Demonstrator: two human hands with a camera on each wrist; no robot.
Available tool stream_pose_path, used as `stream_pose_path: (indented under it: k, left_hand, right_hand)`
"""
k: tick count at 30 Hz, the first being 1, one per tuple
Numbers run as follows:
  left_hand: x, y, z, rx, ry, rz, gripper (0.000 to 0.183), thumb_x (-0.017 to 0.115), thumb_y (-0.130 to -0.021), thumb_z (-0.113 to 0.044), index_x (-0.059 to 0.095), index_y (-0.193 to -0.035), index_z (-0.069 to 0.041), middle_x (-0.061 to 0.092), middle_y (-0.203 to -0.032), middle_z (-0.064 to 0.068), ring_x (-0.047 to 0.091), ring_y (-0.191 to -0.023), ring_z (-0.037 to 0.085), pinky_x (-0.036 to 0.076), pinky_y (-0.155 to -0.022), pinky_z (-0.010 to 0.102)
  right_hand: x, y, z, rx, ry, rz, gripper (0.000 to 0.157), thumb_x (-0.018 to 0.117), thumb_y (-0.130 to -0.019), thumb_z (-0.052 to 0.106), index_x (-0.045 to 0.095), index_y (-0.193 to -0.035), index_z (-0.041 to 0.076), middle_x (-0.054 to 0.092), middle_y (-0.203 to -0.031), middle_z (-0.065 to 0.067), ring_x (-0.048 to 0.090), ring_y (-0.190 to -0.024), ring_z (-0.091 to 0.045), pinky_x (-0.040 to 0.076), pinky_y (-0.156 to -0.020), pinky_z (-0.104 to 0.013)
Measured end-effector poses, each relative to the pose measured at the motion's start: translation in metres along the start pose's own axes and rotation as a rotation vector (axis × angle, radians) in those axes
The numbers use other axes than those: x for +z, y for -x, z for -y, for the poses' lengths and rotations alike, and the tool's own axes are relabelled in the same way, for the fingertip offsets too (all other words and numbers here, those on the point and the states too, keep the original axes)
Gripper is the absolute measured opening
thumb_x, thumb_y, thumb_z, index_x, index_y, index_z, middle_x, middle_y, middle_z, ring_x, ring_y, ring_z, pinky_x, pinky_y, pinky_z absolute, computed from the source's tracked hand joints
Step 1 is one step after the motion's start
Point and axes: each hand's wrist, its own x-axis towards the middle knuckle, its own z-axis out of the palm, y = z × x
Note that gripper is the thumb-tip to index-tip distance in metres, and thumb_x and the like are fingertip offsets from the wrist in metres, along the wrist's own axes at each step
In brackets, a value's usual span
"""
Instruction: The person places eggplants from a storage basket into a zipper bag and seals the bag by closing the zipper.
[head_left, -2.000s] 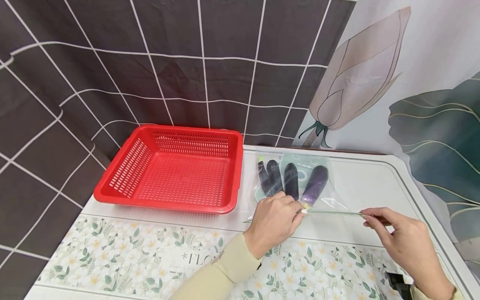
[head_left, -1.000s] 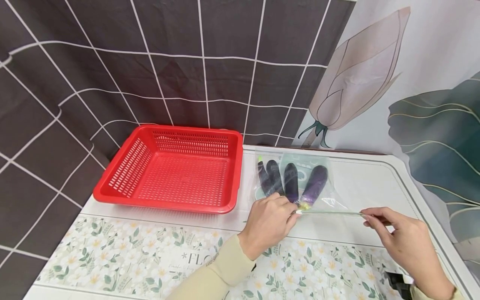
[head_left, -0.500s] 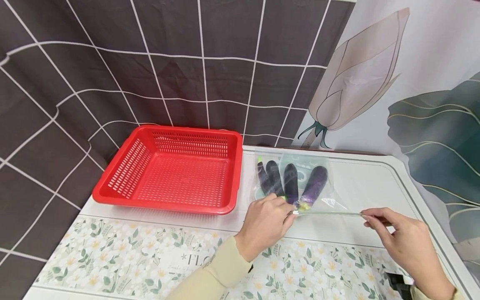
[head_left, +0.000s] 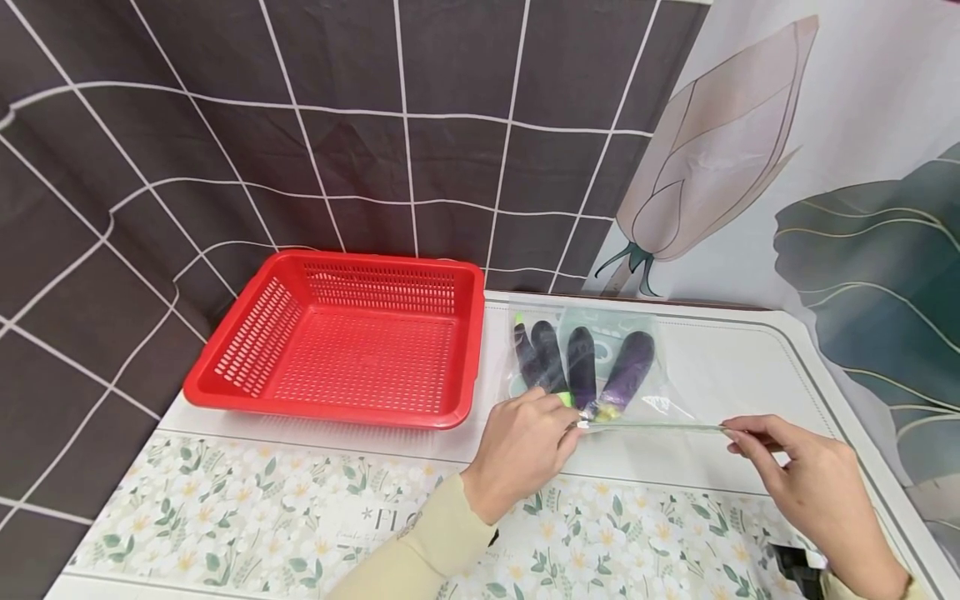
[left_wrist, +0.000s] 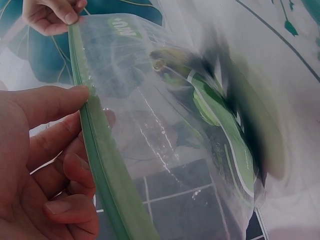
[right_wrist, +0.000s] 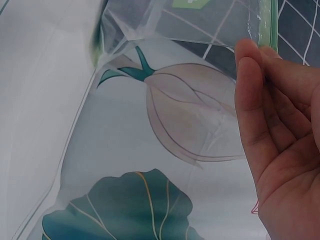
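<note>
A clear zip-lock bag [head_left: 660, 400] with a green seal strip [left_wrist: 95, 140] lies on the table with several eggplants [head_left: 630, 367] inside. My left hand [head_left: 521, 450] pinches the strip between thumb and fingertip, close to the eggplants' stem ends; its other fingers curl loosely below. A small white spot shows at its fingertips in the head view. The strip's right corner is pinched by my right hand [head_left: 798, 467], thumb against forefinger. Between the two hands the strip runs straight and taut. The left hand hides the strip's left part in the head view.
Left of the bag stands a red perforated plastic basket [head_left: 367, 354], with nothing in it. A floral-print mat [head_left: 247, 508] covers the front of the white table [head_left: 735, 358]. A dark gridded curtain [head_left: 450, 158] and a flower-print curtain [head_left: 720, 150] hang behind.
My left hand has slid leftward along the seal strip, lengthening the stretch between the hands. More of the stem ends show now. The right hand has stayed at its corner.
</note>
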Motion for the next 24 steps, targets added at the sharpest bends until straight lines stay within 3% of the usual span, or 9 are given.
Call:
stream_pose_path:
  k: [24]
  left_hand:
    - [-0.0051,0.0064,0.005,-0.011,-0.002,0.009,0.011,0.063,-0.084,-0.028,0.073,-0.084,-0.023,0.067,-0.082,-0.012,0.056,-0.073,0.007,0.05,-0.06,0.023]
  right_hand:
    - [-0.0007,0.0001,-0.0002,0.011,-0.008,0.003,0.029,0.077,-0.064,-0.002,0.07,-0.087,0.013,0.067,-0.064,0.003,0.052,-0.059,0.014,0.04,-0.047,-0.013]
